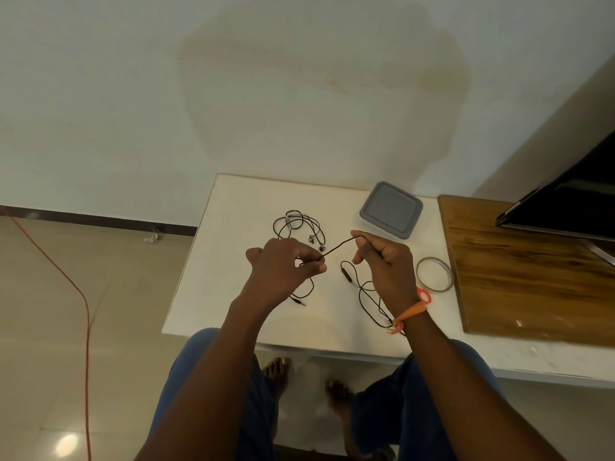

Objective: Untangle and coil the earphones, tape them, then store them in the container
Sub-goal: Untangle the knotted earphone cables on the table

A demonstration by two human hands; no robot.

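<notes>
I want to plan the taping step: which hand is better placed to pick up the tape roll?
Right, probably. The right hand is nearer the tape roll, which lies just to its right; the left hand would have to cross over.

On the desk (206, 294), a coiled pair of earphones (299, 227) lies near the far edge, with the lidded container (391, 209) to its right. A tape roll (434, 274) sits at the right edge, scissors (424, 296) just before it. A wooden board (532, 277) adjoins on the right.
</notes>
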